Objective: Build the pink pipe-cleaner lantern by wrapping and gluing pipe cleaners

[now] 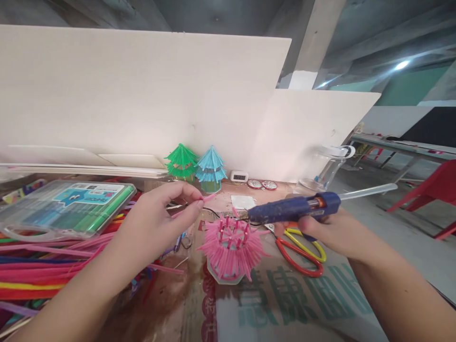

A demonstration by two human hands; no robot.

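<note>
Left hand: here it is, thumb and finger of the left hand (158, 216) pinched on a short pink strip (210, 197), light and bendy by the look of it, best taken near one end.
Right hand: the right hand (331, 230) is wrapped around the blue glue gun (294, 209), firm and bulkier, nozzle likely hot, so grip the handle!
Pink model: centre stage, the pink model (231, 259) stands between the hands, nozzle right by its posts; contact, can't tell. Light, I'd say, fringe soft, posts fragile; steady it by the pale base.
Scissors: scissors (308, 272) lie just beside, below the gun.
</note>
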